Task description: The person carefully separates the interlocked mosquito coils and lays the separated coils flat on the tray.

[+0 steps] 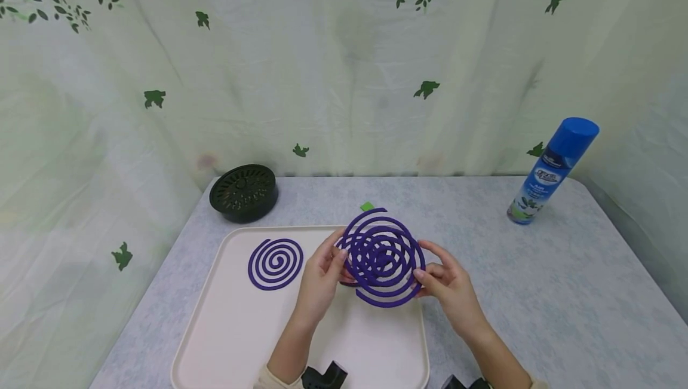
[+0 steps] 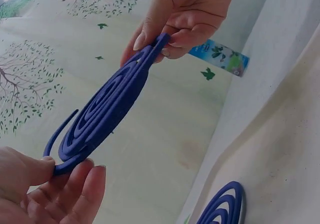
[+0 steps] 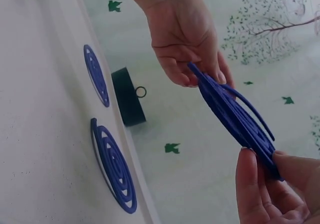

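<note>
Both hands hold up a purple-blue mosquito coil (image 1: 384, 257), raised over the tray's right side. My left hand (image 1: 317, 284) pinches its left edge between thumb and fingers, and my right hand (image 1: 453, 293) pinches the right edge. Seen side-on in the left wrist view, the coil (image 2: 112, 106) looks thick, with one outer strand standing away from the rest near the left hand. Another spiral coil (image 1: 276, 263) lies flat on the tray's left side. In the right wrist view one more coil (image 3: 117, 171) lies on the tray; in the head view the held coil mostly hides it.
A cream tray (image 1: 215, 335) covers the front left of the grey table (image 1: 543, 293). Behind it stands a dark round slotted holder (image 1: 243, 193). A blue air freshener can (image 1: 552, 171) stands at the back right. A leaf-printed curtain (image 1: 344, 78) hangs behind.
</note>
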Available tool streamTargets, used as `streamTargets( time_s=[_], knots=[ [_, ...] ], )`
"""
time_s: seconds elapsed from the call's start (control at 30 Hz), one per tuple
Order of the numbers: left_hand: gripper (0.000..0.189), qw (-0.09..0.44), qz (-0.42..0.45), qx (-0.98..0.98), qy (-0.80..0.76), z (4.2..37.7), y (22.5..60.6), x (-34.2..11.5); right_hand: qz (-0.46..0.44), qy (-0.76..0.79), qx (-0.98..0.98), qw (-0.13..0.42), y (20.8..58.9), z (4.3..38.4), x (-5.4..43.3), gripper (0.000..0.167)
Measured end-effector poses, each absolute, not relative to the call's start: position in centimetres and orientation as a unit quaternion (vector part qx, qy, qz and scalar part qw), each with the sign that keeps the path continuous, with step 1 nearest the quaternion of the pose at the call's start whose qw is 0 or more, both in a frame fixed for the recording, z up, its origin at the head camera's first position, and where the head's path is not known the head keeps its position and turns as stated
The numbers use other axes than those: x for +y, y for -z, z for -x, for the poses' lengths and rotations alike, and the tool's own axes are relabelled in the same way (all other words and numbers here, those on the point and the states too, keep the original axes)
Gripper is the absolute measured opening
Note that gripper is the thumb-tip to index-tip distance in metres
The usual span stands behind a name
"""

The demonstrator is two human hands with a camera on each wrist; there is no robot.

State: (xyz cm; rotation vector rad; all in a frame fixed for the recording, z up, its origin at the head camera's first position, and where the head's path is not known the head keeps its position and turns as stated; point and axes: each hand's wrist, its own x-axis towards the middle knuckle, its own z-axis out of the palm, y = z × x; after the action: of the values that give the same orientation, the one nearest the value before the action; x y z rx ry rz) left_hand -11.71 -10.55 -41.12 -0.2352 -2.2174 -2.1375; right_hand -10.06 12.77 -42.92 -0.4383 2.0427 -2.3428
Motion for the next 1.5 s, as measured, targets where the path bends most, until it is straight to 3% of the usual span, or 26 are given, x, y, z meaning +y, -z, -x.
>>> streamTargets(
  time_s=[0.3, 0.6, 0.9, 1.17, 1.5],
  knots=[
    [0.040, 0.027, 0.062, -0.694, 0.717, 11.4, 40.0, -11.6, 0.166, 0.745, 0.646, -0.011, 42.6, 9.7, 13.1, 0.048],
    [0.039, 0.061, 0.018, -0.713, 0.699, 10.1, 40.6, -16.0, 0.185, 0.741, 0.645, -0.016, 42.3, 8.7, 13.8, 0.047],
    [0.040, 0.072, -0.048, -0.751, 0.655, 7.4, 41.7, -19.8, 0.163, 0.743, 0.648, 0.025, 44.8, 7.6, 13.6, 0.047],
    [0.039, 0.018, -0.110, -0.800, 0.589, 5.3, 43.4, -23.5, 0.161, 0.746, 0.641, 0.085, 47.5, 7.0, 12.2, 0.049],
    [0.038, -0.077, -0.126, -0.869, 0.472, 4.2, 44.9, -27.2, 0.126, 0.720, 0.671, 0.125, 48.7, 6.5, 11.0, 0.050]
  ],
)
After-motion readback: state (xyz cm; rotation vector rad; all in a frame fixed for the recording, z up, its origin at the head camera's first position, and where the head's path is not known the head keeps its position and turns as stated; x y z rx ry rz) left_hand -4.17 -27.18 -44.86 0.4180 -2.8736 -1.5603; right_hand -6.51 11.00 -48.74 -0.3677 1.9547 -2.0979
